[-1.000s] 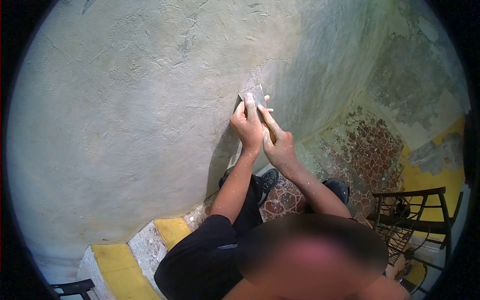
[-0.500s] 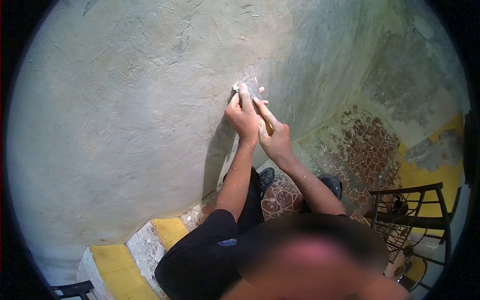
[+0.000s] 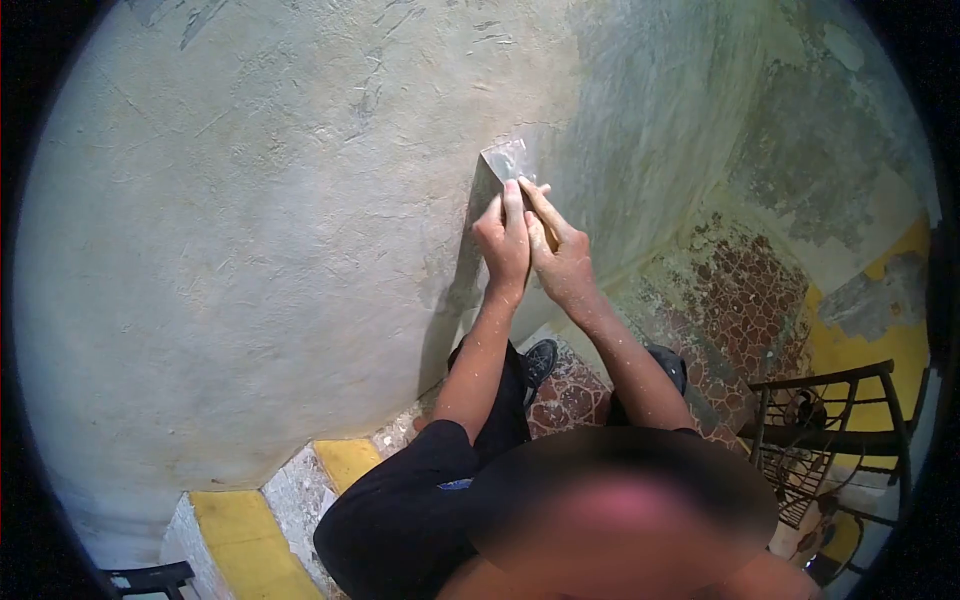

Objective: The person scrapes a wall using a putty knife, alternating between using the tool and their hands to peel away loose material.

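A scraper (image 3: 507, 160) with a flat, whitish-grey blade lies against the plastered wall (image 3: 280, 240), its blade edge pointing up the wall. My left hand (image 3: 506, 238) is closed on its left side, with the thumb along the blade's lower part. Wrapped round the handle from the right is my right hand (image 3: 560, 256), one finger stretched toward the blade. The two hands touch each other. Most of the handle is hidden by the fingers, and pale dust covers both hands and forearms.
Yellow and white steps (image 3: 245, 540) are at the lower left. Patterned red floor tiles (image 3: 745, 290) with pale debris lie to the right. A dark metal railing (image 3: 825, 440) stands at the lower right. A dark shoe (image 3: 540, 362) shows below the hands.
Both hands and the scraper have shifted slightly to the right in view. More of the blade now shows above the fingers, and my left thumb sits lower on it.
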Available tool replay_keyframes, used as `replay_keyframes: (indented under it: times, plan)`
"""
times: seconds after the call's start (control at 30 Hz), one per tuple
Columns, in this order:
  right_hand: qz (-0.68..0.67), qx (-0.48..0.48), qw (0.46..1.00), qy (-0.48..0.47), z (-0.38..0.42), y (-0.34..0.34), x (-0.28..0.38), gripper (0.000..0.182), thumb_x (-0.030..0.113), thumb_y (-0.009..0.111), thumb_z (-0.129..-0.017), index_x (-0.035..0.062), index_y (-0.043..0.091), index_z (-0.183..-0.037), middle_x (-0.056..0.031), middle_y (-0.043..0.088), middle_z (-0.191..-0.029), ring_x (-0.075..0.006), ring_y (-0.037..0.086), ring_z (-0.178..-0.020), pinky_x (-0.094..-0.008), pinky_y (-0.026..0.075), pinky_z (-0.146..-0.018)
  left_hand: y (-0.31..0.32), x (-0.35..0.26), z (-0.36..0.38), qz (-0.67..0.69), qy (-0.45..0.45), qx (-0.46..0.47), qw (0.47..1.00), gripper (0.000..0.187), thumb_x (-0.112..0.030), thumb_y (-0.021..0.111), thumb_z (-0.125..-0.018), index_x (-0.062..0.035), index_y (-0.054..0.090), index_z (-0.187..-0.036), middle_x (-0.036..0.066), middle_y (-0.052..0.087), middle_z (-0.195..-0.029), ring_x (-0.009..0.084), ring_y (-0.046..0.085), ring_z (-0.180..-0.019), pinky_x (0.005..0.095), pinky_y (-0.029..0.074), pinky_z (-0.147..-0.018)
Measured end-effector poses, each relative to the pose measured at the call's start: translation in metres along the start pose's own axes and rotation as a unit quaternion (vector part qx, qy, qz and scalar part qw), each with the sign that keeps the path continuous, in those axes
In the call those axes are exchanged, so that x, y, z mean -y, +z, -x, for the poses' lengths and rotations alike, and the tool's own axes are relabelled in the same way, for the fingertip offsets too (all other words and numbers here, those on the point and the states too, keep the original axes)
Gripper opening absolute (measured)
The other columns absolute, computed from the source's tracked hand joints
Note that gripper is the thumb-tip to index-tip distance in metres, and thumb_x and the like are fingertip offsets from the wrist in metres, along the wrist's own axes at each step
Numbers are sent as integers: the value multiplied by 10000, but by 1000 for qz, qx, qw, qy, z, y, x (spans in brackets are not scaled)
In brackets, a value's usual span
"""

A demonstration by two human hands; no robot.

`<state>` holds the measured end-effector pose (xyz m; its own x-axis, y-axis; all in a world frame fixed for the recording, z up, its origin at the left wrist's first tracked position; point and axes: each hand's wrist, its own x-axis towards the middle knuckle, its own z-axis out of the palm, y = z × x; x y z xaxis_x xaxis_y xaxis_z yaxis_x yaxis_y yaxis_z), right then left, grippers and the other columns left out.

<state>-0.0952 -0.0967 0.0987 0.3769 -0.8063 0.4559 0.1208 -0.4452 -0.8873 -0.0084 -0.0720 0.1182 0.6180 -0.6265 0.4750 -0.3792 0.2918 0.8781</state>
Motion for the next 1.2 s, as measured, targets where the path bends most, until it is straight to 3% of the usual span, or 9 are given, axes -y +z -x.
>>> replay_keyframes:
  times: [0.1, 0.27, 0.3, 0.43, 0.5, 0.83, 0.93, 1.0, 1.2]
  plan:
    - [18, 24, 999, -22, 2, -11, -8, 484, 148, 568, -1023, 209, 548, -1503, -232, 643, -1350, -370, 649, -1227, -397, 542, -968, 3, 12, 7, 90, -10, 22, 996, 438, -267, 453, -1119, 96, 692, -1177, 166, 789, -1015, 190, 735, -905, 334, 577, -815]
    - [92, 55, 993, -41, 9, -18, -19, 512, 124, 574, -1008, 213, 542, -1511, -252, 690, -1215, -374, 718, -1069, -408, 564, -876, -1, 27, 11, 135, -75, 48, 987, 407, -268, 436, -1129, 76, 645, -1067, 177, 782, -1019, 197, 726, -919, 340, 576, -824]
    - [108, 63, 991, -44, 11, -17, -19, 527, 113, 577, -1001, 218, 536, -1517, -257, 706, -1154, -376, 740, -999, -403, 569, -838, -4, 29, 9, 121, -52, 40, 990, 405, -266, 435, -1129, 55, 621, -967, 186, 779, -1013, 193, 737, -855, 332, 589, -754]
    - [147, 100, 983, -41, 23, -7, -10, 564, 72, 581, -989, 218, 522, -1531, -265, 711, -1059, -343, 758, -910, -377, 563, -796, -19, 12, 4, 180, -78, -19, 980, 392, -253, 443, -1127, 71, 626, -1003, 179, 777, -961, 204, 751, -704, 320, 595, -590]
    - [114, 99, 989, 5, 28, -1, 1, 535, 17, 528, -1004, 124, 511, -1528, -231, 640, -1379, -285, 658, -1254, -357, 523, -994, -26, 12, 2, 172, -74, -15, 982, 390, -251, 444, -1127, 74, 628, -1014, 174, 775, -946, 208, 752, -704, 323, 599, -597]
    - [61, 83, 994, 45, 31, 20, -10, 534, -8, 468, -1035, 48, 444, -1565, -164, 551, -1521, -235, 576, -1342, -347, 449, -1095, -29, 11, -6, 135, -76, -1, 988, 423, -261, 444, -1126, 72, 667, -992, 165, 780, -923, 205, 750, -641, 304, 574, -508]
    - [87, 57, 994, -30, 27, 20, -11, 537, 11, 510, -1036, 83, 458, -1565, -168, 629, -1437, -182, 652, -1199, -323, 506, -993, -25, 9, -6, 122, -59, -27, 990, 391, -210, 454, -1116, 96, 627, -943, 196, 762, -838, 222, 737, -594, 334, 569, -480]
    - [26, 69, 997, 25, 26, 20, 1, 523, -9, 482, -1042, 42, 450, -1561, -156, 543, -1532, -190, 582, -1309, -340, 466, -1071, -23, 4, -11, 121, -53, -28, 991, 395, -214, 461, -1115, 96, 626, -935, 199, 759, -828, 222, 736, -590, 335, 561, -473]
    - [-28, 52, 997, 49, 17, 21, -6, 511, 21, 518, -1051, -33, 425, -1551, -137, 509, -1540, -177, 565, -1292, -317, 454, -1077, -12, -3, -21, 86, -16, -52, 995, 422, -232, 474, -1113, 101, 634, -909, 198, 744, -774, 231, 721, -550, 342, 533, -447]
